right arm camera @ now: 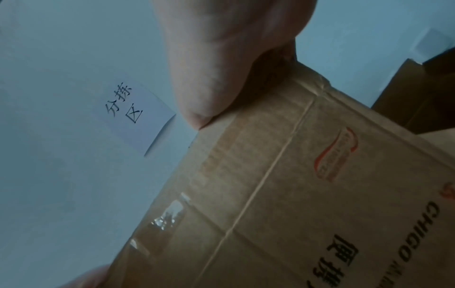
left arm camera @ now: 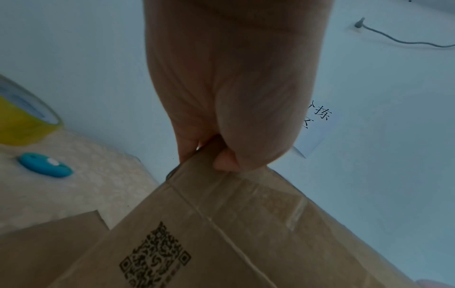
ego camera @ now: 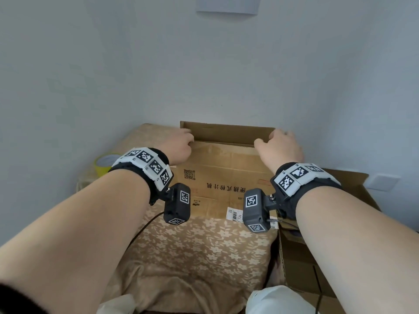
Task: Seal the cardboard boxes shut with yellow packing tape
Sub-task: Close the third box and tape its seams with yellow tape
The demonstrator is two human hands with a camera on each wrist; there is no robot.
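**Both hands hold the far edge of the box**

At the bottom of the head view I see a flowery cloth (ego camera: 195, 241) spread over the table. At the lower right of that view sits a second cardboard box (ego camera: 303, 266) with its flaps open.

In the middle of the view lies the cardboard box (ego camera: 226, 177), brown, with a square code and black writing on top. Old clear tape shines on it in the wrist views.

My left hand (ego camera: 178, 143) is curled over the far left corner of the box, and the left wrist view shows the thumb and fingers (left arm camera: 224, 161) pinching the cardboard edge. My right hand (ego camera: 280, 146) grips the far right corner the same way, thumb pressed on the edge.

The yellow packing tape (ego camera: 103, 165) roll stands at the middle left, just behind my left wrist, apart from the box. A small blue thing (left arm camera: 45, 164) lies on the cloth near the roll.

Behind it all is a pale wall with a paper note (right arm camera: 138, 115) stuck on it
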